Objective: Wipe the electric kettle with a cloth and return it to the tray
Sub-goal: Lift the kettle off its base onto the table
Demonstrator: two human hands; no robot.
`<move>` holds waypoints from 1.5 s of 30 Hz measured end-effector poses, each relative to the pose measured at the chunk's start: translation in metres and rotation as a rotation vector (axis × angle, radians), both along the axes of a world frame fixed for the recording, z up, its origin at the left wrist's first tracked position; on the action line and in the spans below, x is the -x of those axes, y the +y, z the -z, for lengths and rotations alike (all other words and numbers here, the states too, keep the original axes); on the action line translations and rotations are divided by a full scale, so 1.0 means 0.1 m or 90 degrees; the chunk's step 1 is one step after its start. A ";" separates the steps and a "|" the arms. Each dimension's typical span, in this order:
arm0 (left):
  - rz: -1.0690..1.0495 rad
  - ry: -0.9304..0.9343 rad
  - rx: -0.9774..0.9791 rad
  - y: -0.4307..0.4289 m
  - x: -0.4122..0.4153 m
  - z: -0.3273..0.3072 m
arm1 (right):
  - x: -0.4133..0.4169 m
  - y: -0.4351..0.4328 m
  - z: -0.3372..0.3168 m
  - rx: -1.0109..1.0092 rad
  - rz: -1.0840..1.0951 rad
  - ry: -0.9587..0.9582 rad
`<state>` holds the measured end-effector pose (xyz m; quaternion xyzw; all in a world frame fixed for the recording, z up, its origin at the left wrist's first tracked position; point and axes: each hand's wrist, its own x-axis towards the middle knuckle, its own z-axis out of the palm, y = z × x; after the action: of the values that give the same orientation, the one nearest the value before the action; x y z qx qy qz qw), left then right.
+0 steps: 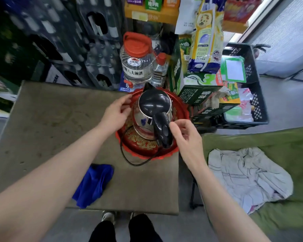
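Kettle (152,109) on red tray (182,109), blue cloth (94,184) untouched: both hands open, left hand (115,114) beside body, right hand (184,135) nearing handle (163,130) — lift next.

under my hands: kettle (148,117) mirror-bright metal with glossy black plastic lid; tray (182,109) lacquer-shiny red; cloth (93,184) soft blue; tabletop (51,119) matt.

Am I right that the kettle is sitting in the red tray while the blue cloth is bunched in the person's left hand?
Not quite. The head view shows the kettle in the red tray, but the blue cloth lies on the table, near its front edge. The left hand is empty, open beside the kettle.
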<state>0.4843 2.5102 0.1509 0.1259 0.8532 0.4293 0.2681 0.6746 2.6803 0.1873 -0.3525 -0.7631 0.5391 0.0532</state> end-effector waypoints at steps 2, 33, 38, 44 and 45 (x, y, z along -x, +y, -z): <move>0.038 0.001 -0.003 0.17 0.02 -0.16 | -0.05 -0.14 0.00 -0.044 -0.065 -0.051; 0.198 -0.077 -0.180 -2.68 0.69 -0.43 | 0.73 -2.33 -0.40 0.020 -0.097 0.042; 0.254 -0.113 -0.201 -3.04 0.49 -0.35 | 0.39 -2.85 -0.26 0.055 -0.017 0.033; 0.208 -0.094 -0.200 -3.55 0.13 -0.28 | 0.13 -3.23 -0.05 0.085 -0.052 0.011; 0.200 -0.084 -0.192 -3.63 0.06 -0.24 | 0.11 -3.27 -0.01 0.079 -0.067 0.009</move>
<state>0.4780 2.1469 0.1753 0.2676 0.7301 0.5120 0.3649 0.6638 2.3531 0.1883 -0.3106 -0.7454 0.5898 0.0082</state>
